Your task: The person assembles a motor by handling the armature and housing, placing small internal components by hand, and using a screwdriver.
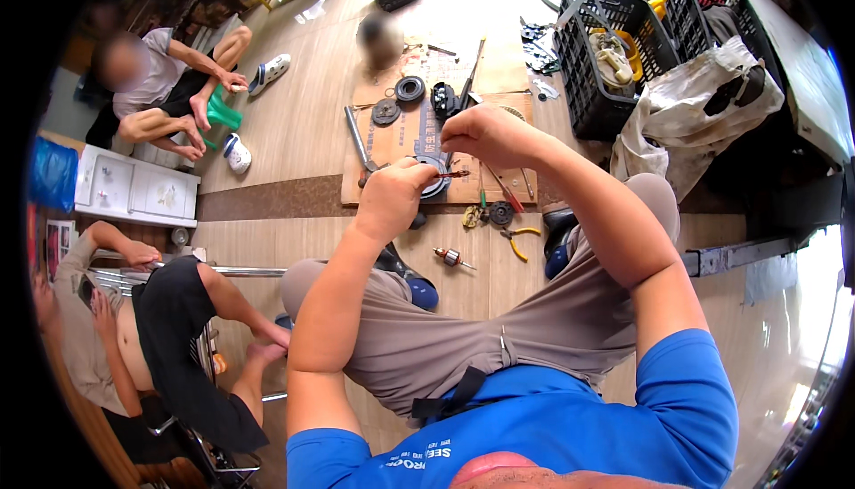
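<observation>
My left hand [390, 197] is closed in a pinch over a cardboard sheet [392, 146], with a slender dark-red piece [456, 174] sticking out from its fingertips. Just above and to the right, my right hand [485, 135] has its fingers bent down and drawn together; whatever they may hold is hidden. Below both hands lies a round grey metal part [436, 188], partly covered. Beyond the right hand sits a black machine part [443, 97]. A hammer [356, 137] lies left of the hands. Nearer me are a motor armature [452, 257] and yellow-handled pliers [518, 241].
A black ring [410, 89] and a grey disc [386, 113] rest on the cardboard. Red-handled [514, 201] and green-handled [483, 199] screwdrivers lie close by. Black crates [614, 66] and a stained white sack [695, 110] stand right. Two people sit at the left.
</observation>
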{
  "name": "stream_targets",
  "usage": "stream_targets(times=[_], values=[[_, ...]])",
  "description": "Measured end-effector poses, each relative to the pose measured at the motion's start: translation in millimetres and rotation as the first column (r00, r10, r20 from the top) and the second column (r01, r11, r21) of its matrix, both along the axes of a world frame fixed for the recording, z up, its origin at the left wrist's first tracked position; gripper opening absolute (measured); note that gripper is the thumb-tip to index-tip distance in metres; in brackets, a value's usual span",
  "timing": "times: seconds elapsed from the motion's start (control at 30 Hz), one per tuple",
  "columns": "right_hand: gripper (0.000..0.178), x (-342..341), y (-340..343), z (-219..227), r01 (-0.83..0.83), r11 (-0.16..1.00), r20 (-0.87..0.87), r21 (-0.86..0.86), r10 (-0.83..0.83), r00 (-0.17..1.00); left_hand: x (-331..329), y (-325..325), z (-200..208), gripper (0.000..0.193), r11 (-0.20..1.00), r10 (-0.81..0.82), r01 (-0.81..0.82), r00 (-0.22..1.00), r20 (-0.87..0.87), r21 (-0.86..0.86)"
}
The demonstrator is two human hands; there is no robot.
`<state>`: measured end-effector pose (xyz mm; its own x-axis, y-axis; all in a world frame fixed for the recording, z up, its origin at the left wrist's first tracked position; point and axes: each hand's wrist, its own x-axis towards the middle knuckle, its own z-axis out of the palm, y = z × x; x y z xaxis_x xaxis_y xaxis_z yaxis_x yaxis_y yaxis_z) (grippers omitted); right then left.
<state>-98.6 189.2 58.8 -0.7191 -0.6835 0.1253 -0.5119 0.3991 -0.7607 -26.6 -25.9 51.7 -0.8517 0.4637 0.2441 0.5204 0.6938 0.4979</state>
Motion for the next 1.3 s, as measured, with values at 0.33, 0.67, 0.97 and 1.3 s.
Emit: stream_targets(times=[0.33, 0.67, 0.97, 1.3], values=[[0.02, 36.8, -37.1, -48.0, 0.17, 0.984, 0.127, -0.056, -0.162, 0.979, -9.1, -12.2, -12.7, 0.013, 0.955, 0.204, -0.219, 0.975, 0.093, 0.203], [0.019, 12.3, -11.0, -8.5, -0.011, 0.992, -0.216, 0.123, 0.038, 0.976, -2.1, 0.1, -8.0, 0.01, 0.977, -0.002, -0.013, 0.997, -0.072, -0.213], [0.018, 0.6, -1.3, -44.0, 0.076, 0.964, 0.295, -0.253, 0.002, 0.955, -4.0, -6.0, -4.8, 0.016, 0.83, -0.099, -0.279, 0.779, 0.62, 0.483], [0.016, 38.5, -26.3, -7.2, 0.0, 0.985, -0.269, 0.172, 0.047, 0.962, -7.6, 0.0, -7.4, 0.008, 0.988, 0.132, -0.133, 0.991, -0.016, -0.079]])
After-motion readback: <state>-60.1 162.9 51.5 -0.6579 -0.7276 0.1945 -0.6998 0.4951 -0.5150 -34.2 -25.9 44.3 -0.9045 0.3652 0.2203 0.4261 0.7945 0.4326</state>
